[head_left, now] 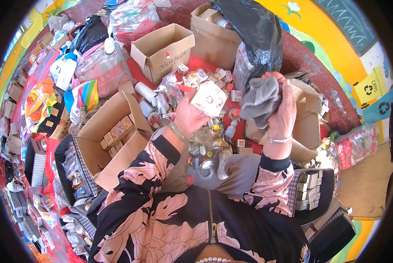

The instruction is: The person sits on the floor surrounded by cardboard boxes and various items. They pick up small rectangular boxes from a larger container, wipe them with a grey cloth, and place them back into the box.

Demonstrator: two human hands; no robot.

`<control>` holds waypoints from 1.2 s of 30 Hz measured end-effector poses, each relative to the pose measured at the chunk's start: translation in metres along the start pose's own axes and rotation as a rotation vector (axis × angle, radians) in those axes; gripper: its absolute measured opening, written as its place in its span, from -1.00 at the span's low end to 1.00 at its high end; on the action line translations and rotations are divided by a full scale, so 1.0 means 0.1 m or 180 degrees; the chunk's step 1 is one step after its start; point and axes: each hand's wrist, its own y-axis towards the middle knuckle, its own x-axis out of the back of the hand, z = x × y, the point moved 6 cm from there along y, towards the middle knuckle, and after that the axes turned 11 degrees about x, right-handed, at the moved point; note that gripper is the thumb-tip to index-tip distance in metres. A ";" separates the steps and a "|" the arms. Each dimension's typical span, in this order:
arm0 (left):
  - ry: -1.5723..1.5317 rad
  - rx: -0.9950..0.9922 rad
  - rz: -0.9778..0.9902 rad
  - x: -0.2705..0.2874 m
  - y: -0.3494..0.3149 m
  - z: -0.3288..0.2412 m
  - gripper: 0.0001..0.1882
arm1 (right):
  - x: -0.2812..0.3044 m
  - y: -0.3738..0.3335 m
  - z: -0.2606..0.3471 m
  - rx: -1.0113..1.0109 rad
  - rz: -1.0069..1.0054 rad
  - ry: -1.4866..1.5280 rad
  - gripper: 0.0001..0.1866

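Note:
My left hand point(189, 117) grips a small white box point(208, 99) with a printed drawing on its face, raised in front of me. Held up at the right, a crumpled grey cloth point(261, 101) hangs from my right hand point(284, 111), whose fingers close over its edge. The cloth and the box are apart. Below and between my hands lie clear bottles and jars, among them a small white bottle point(230, 129). Several small boxes point(197, 77) are heaped just beyond the white box.
An open carton point(113, 118) with small boxes inside stands at my left. Two more cartons, one open point(161, 55) and one stuffed point(214, 35), stand at the back beside a black plastic bag point(255, 33). Near my right elbow is a dark case point(325, 186) holding small boxes.

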 end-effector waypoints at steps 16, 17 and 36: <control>0.1194 -0.0545 -0.0837 0.21 0.32 0.11 -0.66 | -0.23 -0.15 -0.95 0.0658 0.0390 -0.2483 -0.71; 0.1283 -0.0571 -0.0818 0.25 0.34 0.11 -0.65 | -0.15 -0.10 -1.02 0.0626 0.0280 -0.2560 -0.70; 0.1850 -0.1522 -0.0674 0.33 0.34 -0.25 -0.50 | 0.62 0.30 -1.36 -0.1125 -0.0431 0.2198 -0.50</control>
